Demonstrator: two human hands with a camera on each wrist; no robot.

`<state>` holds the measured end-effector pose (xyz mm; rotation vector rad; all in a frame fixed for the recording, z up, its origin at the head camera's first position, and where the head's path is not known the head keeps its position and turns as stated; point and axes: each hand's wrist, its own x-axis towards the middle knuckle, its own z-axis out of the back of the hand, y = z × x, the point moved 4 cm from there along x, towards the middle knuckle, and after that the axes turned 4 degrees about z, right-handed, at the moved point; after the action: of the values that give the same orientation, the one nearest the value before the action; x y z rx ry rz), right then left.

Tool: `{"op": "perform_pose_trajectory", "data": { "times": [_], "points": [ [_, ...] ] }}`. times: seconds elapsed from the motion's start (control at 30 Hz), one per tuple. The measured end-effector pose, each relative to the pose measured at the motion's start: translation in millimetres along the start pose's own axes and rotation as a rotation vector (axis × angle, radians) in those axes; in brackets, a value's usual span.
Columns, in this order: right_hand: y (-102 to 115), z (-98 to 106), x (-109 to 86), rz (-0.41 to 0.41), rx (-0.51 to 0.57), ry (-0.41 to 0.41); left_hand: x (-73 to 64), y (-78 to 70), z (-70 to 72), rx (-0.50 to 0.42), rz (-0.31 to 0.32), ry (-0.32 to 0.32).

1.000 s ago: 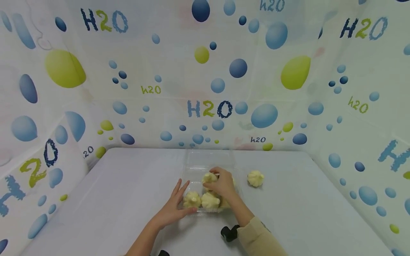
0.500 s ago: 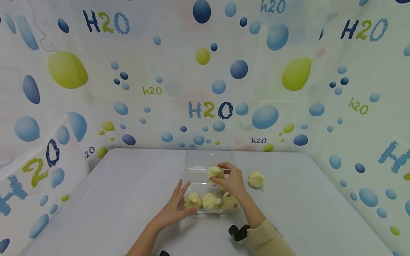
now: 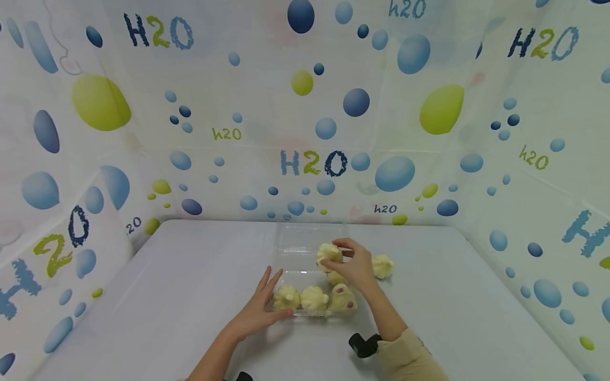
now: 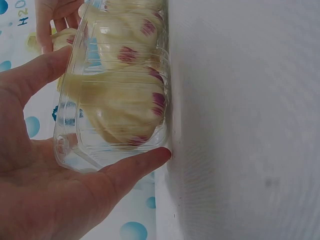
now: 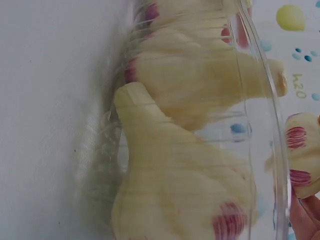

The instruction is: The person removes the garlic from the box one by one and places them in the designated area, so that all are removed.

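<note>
A clear plastic clamshell container (image 3: 292, 275) stands on the table with its lid (image 3: 312, 236) laid back. Several pale garlic bulbs (image 3: 313, 299) sit in its front row and right side, purple streaks showing on the bulbs (image 4: 127, 107) through the wall in the left wrist view. My left hand (image 3: 259, 311) rests at the front left corner, thumb along the front wall and fingers straight along the side. Pinched in my right hand (image 3: 356, 265) is another garlic bulb (image 3: 329, 257), raised over the container's right back part. The right wrist view shows that bulb (image 5: 301, 152) beyond the wall.
One more garlic bulb (image 3: 383, 266) lies on the white table (image 3: 443, 307) to the right of the container, partly behind my right hand. A black wrist device (image 3: 364, 345) hangs by my right sleeve (image 3: 412, 357). A patterned curtain (image 3: 257, 90) encloses the back and sides.
My right hand has lifted the garlic bulb from inside the container and moved it right and slightly up. The bulb at the front right corner has come into view. My left hand stays put.
</note>
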<state>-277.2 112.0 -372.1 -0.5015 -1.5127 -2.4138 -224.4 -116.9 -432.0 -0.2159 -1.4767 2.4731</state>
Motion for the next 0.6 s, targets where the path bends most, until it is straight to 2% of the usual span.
{"op": "perform_pose_trajectory", "data": {
  "times": [0.43,0.6],
  "points": [
    [-4.7,19.3,0.9,0.015,0.043,-0.009,0.8,0.8,-1.0,0.012,0.010,0.000],
    [-8.2,25.8,0.0,-0.007,0.035,-0.015,0.4,0.6,-1.0,0.017,0.009,-0.001]
  ]
}}
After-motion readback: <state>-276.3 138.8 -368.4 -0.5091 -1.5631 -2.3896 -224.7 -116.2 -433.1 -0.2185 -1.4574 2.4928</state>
